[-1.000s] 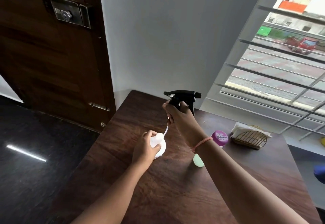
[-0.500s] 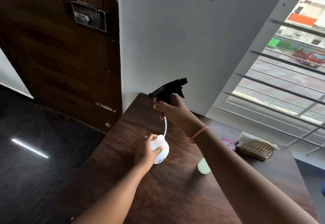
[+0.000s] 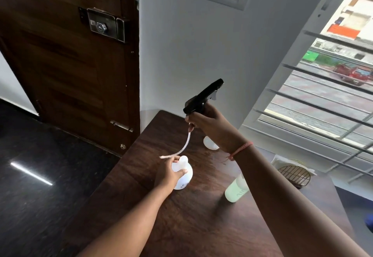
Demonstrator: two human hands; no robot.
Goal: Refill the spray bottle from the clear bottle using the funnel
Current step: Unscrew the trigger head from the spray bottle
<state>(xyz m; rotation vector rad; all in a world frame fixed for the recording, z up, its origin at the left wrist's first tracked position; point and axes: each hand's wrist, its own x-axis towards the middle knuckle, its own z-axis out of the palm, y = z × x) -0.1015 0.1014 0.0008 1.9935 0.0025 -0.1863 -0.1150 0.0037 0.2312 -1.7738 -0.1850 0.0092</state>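
Two hands busy: left hand [image 3: 168, 173] gripped white plastic spray bottle [image 3: 182, 173], markings unreadable; right hand [image 3: 210, 124] clutched black trigger head [image 3: 202, 96], tube clear.

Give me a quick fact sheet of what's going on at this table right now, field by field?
Left hand: holds the white spray bottle upright on the wooden table
Right hand: grips the black trigger head, lifted above the bottle
Dip tube: out of the bottle's neck, its tip beside the left hand
Bottle neck: open
Clear bottle: stands on the table, pale liquid inside, partly behind the right forearm
Funnel: a white thing behind the right wrist may be it; cannot tell
Wire holder: near the window
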